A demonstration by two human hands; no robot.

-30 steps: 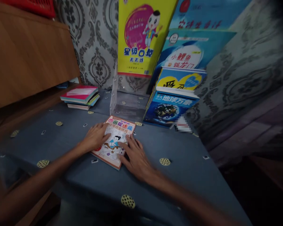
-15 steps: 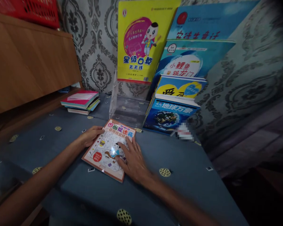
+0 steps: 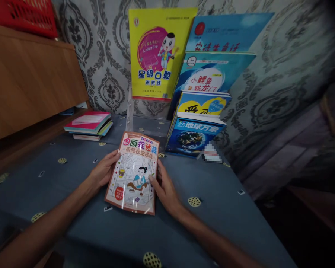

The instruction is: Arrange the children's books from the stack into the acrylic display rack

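Between my hands is a thin paperback book point(image 3: 134, 171) with a brown-edged cover, colourful Chinese lettering and a drawn figure in blue. Its top end is tilted up and the cover bows slightly. My left hand point(image 3: 106, 167) grips the book's left edge, with the thumb on the cover and the other fingers partly hidden. On the right edge, my right hand point(image 3: 166, 190) holds it with the thumb over the cover and the fingers behind. Just beyond the book stands a clear acrylic rack point(image 3: 145, 130), its lower front section visible under a yellow workbook point(image 3: 159, 56).
Several books stand in tiers at the rack's right side, a blue earth book point(image 3: 191, 137) frontmost. A small stack of books point(image 3: 88, 124) lies at the left, near a wooden cabinet point(image 3: 30, 74) with a red basket point(image 3: 30, 16) on top. A patterned grey-blue cloth point(image 3: 212, 230) covers the table.
The book has gone from lying flat to being tilted up and turned more upright. My right hand has moved from resting on the cover to gripping the right edge. The view shifted slightly.
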